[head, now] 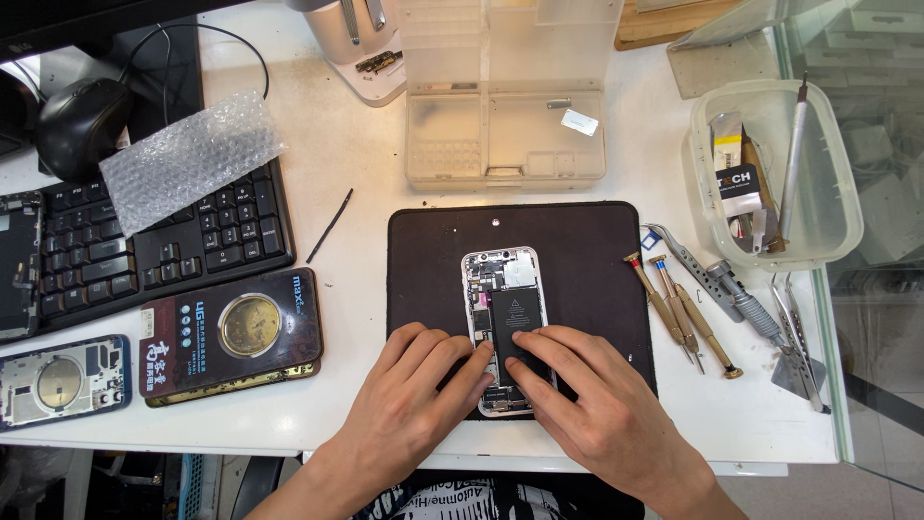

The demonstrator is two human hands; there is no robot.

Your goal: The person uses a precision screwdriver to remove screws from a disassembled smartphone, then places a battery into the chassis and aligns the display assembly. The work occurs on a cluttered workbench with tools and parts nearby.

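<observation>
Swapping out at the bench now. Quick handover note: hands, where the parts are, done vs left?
Left hand: fingers resting on the lower left edge of the opened phone, steadying it.
Right hand: fingers pressing on the black battery inside the phone.
The phone lies face open on the black mat.
Screwdrivers and tweezers lie right of the mat; the clear parts box stands behind it, open.
Done: the phone is open, battery sits in its bay.
Left: phone not yet closed; no screen on it.
</observation>
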